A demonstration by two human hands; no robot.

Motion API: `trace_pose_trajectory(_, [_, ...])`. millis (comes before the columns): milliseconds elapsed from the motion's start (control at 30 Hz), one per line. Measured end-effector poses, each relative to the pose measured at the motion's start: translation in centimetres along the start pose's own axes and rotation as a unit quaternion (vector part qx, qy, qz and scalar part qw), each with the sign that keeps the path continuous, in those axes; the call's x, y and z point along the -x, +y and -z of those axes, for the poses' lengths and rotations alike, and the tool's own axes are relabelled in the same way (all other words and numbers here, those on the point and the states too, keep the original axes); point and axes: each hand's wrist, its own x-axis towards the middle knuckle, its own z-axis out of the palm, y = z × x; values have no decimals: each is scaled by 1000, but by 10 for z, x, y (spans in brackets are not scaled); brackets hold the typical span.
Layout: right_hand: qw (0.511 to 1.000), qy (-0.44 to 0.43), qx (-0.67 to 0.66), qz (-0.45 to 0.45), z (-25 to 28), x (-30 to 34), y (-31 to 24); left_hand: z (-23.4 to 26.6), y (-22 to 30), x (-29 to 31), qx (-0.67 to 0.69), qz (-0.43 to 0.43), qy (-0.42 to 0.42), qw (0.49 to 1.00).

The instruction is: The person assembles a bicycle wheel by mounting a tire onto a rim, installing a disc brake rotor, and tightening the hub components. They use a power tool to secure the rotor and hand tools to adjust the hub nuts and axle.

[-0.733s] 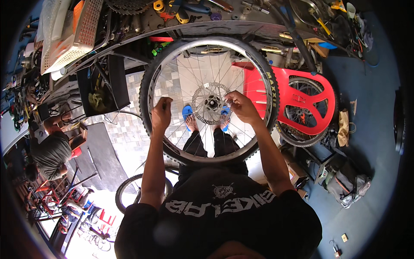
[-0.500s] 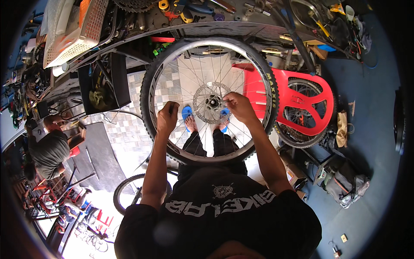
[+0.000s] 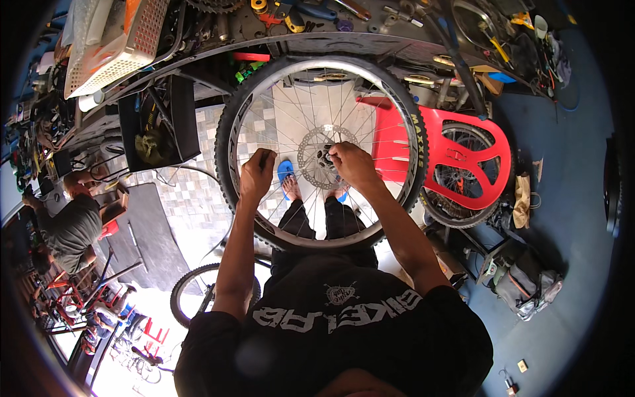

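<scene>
A bicycle wheel (image 3: 331, 243) with a black knobbly tyre lies in front of my body, its spokes and silver rim facing up. At its centre sits a perforated disc brake rotor (image 3: 308, 165) around a dark hub (image 3: 323, 156). My right hand (image 3: 355, 166) is closed, its fingertips pinched together over the hub's right side; they hide what is between them. My left hand (image 3: 257, 173) is curled closed above the spokes, left of the rotor. Something small and dark shows at its fingers, too unclear to name.
A workbench (image 3: 357, 41) with scattered tools crosses the far side, bearing a white perforated basket (image 3: 122, 66). To the right stands a red plastic chair (image 3: 463, 122) by another wheel (image 3: 456, 221). A backpack (image 3: 526, 284) lies lower right. Another person (image 3: 69, 231) bends at far left.
My right hand has moved slightly left onto the hub and now covers part of it. My left hand has shifted a little up. The person at left has moved an arm.
</scene>
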Motion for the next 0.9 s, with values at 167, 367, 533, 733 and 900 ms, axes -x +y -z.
trace_pose_trajectory(167, [1000,5,22,7,-5,-2,-3,-2,2,0,8,-6,-1,1000])
trace_pose_trajectory(367, [999,7,32,16,-8,-6,0,-3,0,-4,1,-28,-4,1000])
trace_pose_trajectory(533, [999,-4,46,6,-9,-9,2,-4,1,-9,10,-45,-9,999])
trace_pose_trajectory(733, [997,7,53,54,-5,-14,4,-7,5,-11,18,-37,-18,999])
trace_pose_trajectory(900, [995,6,77,68,0,-16,3,-12,9,-13,4,-31,-30,999])
